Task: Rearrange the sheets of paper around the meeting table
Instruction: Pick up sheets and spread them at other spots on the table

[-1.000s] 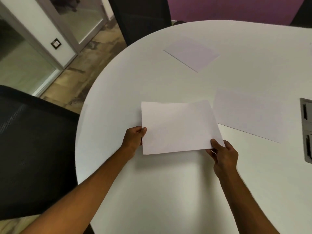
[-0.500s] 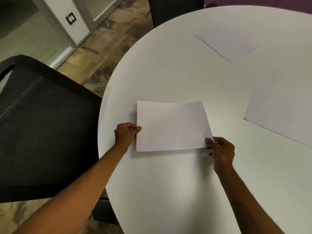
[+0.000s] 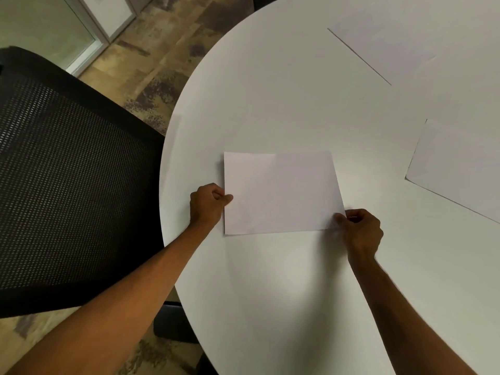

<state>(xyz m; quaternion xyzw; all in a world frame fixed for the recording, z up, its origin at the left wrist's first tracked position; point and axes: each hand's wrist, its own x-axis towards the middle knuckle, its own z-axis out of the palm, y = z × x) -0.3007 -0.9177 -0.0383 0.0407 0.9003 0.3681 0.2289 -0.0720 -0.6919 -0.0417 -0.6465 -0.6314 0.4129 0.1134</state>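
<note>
An office meeting room: a large rounded white desk (image 3: 270, 90) fills the view, with a black mesh office chair (image 3: 67, 171) drawn up at 9 o'clock. Glass partition panels in pale frames (image 3: 89, 25) stand at 11 o'clock above patterned brown flooring (image 3: 151, 58).

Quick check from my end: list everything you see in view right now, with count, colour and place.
held sheet: 1, white, near table edge, pinched at both lower corners
other sheets: 2, white, one far, one at right, both flat
table: 1, white, rounded, centre and right
mesh chair: 1, black, left of table
floor: brown patterned, upper left
left hand: on sheet's left edge
right hand: on sheet's right corner
</note>
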